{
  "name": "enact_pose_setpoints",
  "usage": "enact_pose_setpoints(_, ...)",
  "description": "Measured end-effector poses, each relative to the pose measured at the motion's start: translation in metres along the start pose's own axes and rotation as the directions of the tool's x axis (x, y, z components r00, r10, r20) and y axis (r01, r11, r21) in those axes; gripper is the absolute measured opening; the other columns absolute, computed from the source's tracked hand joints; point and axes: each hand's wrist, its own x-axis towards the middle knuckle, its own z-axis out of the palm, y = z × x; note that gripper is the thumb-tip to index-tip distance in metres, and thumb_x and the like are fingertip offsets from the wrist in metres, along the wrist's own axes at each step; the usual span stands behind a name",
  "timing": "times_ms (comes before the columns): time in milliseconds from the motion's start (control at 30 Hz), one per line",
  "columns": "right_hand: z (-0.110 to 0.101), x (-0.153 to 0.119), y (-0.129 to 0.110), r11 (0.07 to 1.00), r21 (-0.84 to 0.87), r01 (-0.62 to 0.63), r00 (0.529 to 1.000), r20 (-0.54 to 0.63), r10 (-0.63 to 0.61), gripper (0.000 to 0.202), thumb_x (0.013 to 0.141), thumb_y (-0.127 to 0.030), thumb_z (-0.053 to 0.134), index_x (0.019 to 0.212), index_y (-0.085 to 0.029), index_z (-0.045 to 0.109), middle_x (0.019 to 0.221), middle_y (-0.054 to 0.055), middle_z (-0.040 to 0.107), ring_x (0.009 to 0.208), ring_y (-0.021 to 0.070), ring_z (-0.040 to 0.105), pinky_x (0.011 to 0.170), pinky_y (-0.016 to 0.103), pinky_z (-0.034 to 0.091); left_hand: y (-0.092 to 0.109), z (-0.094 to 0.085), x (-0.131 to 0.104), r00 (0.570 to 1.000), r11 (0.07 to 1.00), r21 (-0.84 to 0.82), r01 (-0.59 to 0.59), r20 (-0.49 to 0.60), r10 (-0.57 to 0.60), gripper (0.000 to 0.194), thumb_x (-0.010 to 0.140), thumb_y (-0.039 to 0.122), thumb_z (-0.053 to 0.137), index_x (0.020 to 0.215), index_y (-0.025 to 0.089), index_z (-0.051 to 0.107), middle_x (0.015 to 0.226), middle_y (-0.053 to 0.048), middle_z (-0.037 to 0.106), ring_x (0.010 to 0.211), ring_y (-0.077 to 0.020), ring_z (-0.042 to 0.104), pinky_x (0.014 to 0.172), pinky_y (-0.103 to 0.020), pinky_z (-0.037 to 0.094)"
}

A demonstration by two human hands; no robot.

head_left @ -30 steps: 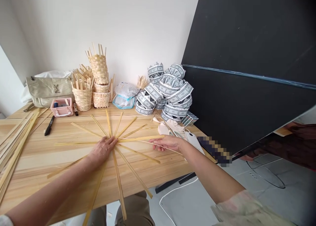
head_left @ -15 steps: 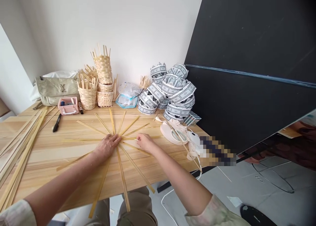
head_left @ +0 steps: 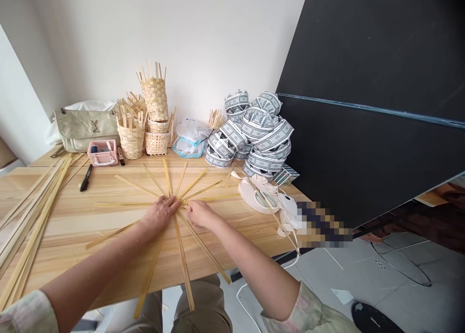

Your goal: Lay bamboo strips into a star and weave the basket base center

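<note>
Flat bamboo strips (head_left: pixel 180 255) cross at one centre and spread out like spokes on the wooden table, some reaching past its front edge. My left hand (head_left: pixel 162 214) lies flat over the crossing, pressing it down with its fingers spread a little. Just right of the centre, my right hand (head_left: pixel 196 214) is closed, its fingertips pinched near the strips. A thin pale strip shows by the fingertips of both hands, but what the right fingers grip is too small to make out.
Long loose strips (head_left: pixel 39 221) lie at the left near a black marker (head_left: pixel 85 178). Woven baskets (head_left: pixel 131 140), a pink box (head_left: pixel 103 153), a bag (head_left: pixel 85 129) and patterned rolls (head_left: pixel 261 134) stand at the back. Ribbon rolls (head_left: pixel 250 197) lie at the right.
My right hand has moved left and slightly down, closer to the crossing and my left hand. The left hand stays on the centre. The view has shifted slightly.
</note>
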Motion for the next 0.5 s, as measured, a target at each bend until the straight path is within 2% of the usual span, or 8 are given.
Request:
enact_pose_setpoints(133, 0.006, 0.006, -0.003, 0.994, -0.005, -0.107, 0.992, -0.073, 0.107, 0.016, 0.074, -0.023, 0.052, 0.086, -0.016, 0.060, 0.093, 0.010, 0.062, 0.085, 0.0199, 0.055, 0.061, 0.025, 0.035, 0.001, -0.003, -0.001, 1.000, 1.000, -0.001, 0.011, -0.016, -0.011, 0.045, 0.079, 0.002, 0.035, 0.121, 0.015, 0.044, 0.124, -0.012, 0.049, 0.107, -0.0186, 0.049, 0.091, -0.032, 0.032)
enact_pose_setpoints(267, 0.011, 0.014, 0.000, 0.984, 0.043, -0.171, 0.978, -0.111, 0.174, 0.019, 0.079, -0.028, 0.046, 0.087, -0.017, 0.059, 0.092, 0.010, 0.062, 0.083, 0.0200, 0.055, 0.060, 0.026, 0.035, 0.001, -0.004, -0.001, 1.000, 1.000, -0.002, 0.011, -0.006, -0.011, 0.050, 0.078, 0.000, 0.034, 0.125, 0.015, 0.038, 0.123, -0.012, 0.049, 0.105, -0.0177, 0.050, 0.090, -0.032, 0.033)
enact_pose_setpoints(367, 0.014, 0.017, 0.002, 0.986, 0.092, -0.137, 0.982, -0.118, 0.148, 0.017, 0.081, -0.023, 0.042, 0.084, -0.018, 0.058, 0.086, 0.006, 0.063, 0.077, 0.0152, 0.054, 0.058, 0.023, 0.034, 0.001, -0.003, 0.001, 0.999, 0.999, -0.033, 0.030, -0.017, -0.031, 0.042, 0.080, 0.002, 0.033, 0.119, 0.012, 0.044, 0.121, -0.012, 0.051, 0.105, -0.0175, 0.050, 0.089, -0.031, 0.034)
enact_pose_setpoints(500, 0.015, 0.017, 0.002, 0.990, 0.133, -0.052, 0.992, -0.105, 0.066, 0.011, 0.077, -0.019, 0.046, 0.078, -0.019, 0.057, 0.078, 0.001, 0.062, 0.068, 0.0114, 0.051, 0.054, 0.020, 0.030, 0.000, 0.002, 0.001, 0.999, 0.997, -0.075, 0.026, -0.041, -0.029, 0.037, 0.081, 0.004, 0.033, 0.113, 0.016, 0.049, 0.119, -0.010, 0.052, 0.103, -0.0179, 0.051, 0.090, -0.033, 0.033)
